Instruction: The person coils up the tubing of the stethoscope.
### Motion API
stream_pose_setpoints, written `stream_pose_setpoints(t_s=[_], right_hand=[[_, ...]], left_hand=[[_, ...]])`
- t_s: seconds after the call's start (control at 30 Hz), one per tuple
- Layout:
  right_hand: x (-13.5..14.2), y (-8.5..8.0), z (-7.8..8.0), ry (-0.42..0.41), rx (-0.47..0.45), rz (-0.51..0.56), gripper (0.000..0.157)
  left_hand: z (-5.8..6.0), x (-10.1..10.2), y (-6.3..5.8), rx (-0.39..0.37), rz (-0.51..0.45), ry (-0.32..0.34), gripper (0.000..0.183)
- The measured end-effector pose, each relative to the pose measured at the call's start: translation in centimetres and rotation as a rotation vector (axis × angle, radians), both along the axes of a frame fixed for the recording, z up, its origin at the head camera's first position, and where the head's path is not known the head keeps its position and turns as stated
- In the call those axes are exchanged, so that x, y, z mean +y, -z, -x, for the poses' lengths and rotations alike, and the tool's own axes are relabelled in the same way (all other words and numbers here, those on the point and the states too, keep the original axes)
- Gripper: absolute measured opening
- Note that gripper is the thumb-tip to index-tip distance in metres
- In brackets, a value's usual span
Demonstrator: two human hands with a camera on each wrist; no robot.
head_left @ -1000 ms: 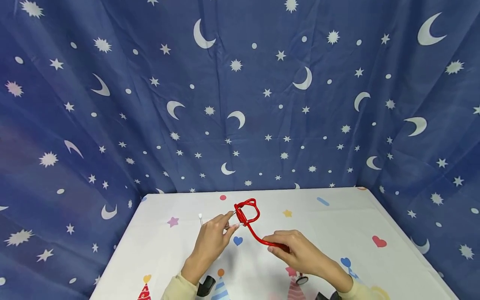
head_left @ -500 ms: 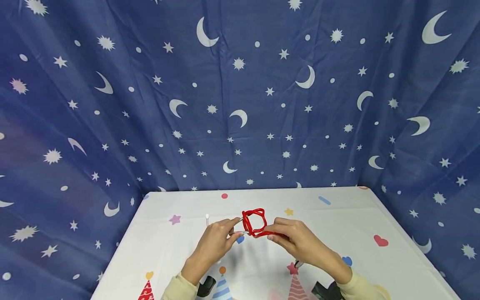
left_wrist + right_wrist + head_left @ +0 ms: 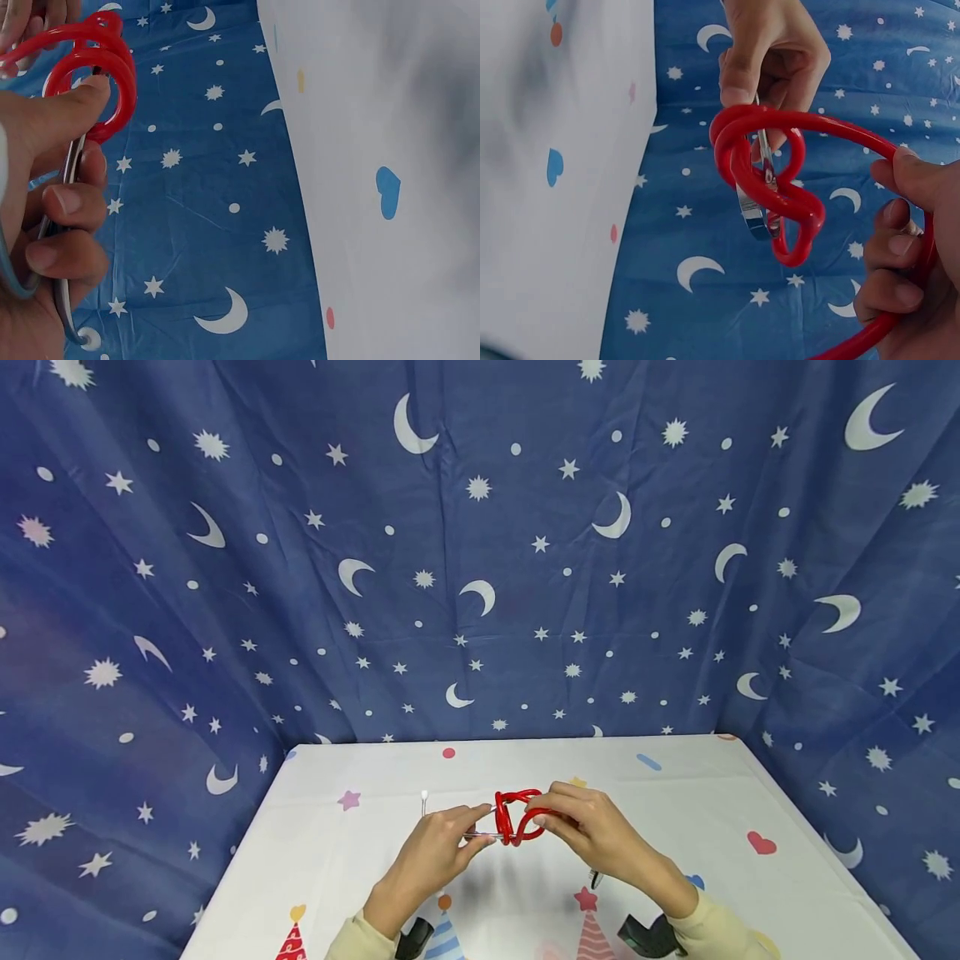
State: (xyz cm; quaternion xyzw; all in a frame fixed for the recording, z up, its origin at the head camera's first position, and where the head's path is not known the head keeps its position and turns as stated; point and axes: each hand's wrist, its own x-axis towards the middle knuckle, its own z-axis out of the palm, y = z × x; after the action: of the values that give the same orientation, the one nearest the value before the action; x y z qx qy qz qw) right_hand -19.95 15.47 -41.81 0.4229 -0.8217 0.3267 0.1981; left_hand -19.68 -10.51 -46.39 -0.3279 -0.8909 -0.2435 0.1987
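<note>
Both hands hold one stethoscope above the table. Its red tubing (image 3: 502, 818) is wound in coils about the metal ear tubes (image 3: 73, 161). My left hand (image 3: 431, 852) grips those ear tubes, thumb near the coil and fingers curled round the metal. A white ear tip (image 3: 424, 795) sticks up behind that hand; another ear tip (image 3: 90, 339) shows low in the left wrist view. My right hand (image 3: 600, 827) pinches the free tubing (image 3: 832, 124), which arches over from the coil and runs on through the palm. The chest piece (image 3: 596, 879) hangs below the right hand, mostly hidden.
A white cloth with printed hearts, stars and party hats covers the table (image 3: 360, 868). Behind and on both sides hangs a blue curtain (image 3: 480, 543) with moons and stars. Black wrist devices (image 3: 414, 938) sit at the cuffs.
The right hand has moved left and up to the coil, sliding nearer the left hand, so the tubing between them bends in a short arch. The left hand has shifted slightly right and down.
</note>
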Motion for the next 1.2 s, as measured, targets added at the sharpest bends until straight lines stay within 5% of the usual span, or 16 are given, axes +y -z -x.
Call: stream_pose_setpoints(t_s=[0.47, 0.8, 1.2], right_hand=[[0.4, -0.7, 2.0, 0.025, -0.106, 0.034, 0.011], [0.4, -0.6, 3.7, -0.025, -0.202, 0.020, 0.009], [0.7, 0.8, 4.7, -0.087, -0.429, 0.039, 0.012]], left_hand=[[-0.8, 0.7, -0.9, 0.077, 0.011, 0.150, 0.036], [-1.0, 1.0, -1.4, 0.074, -0.005, 0.181, 0.036], [-1.5, 1.3, -1.2, 0.039, -0.112, 0.257, 0.036]])
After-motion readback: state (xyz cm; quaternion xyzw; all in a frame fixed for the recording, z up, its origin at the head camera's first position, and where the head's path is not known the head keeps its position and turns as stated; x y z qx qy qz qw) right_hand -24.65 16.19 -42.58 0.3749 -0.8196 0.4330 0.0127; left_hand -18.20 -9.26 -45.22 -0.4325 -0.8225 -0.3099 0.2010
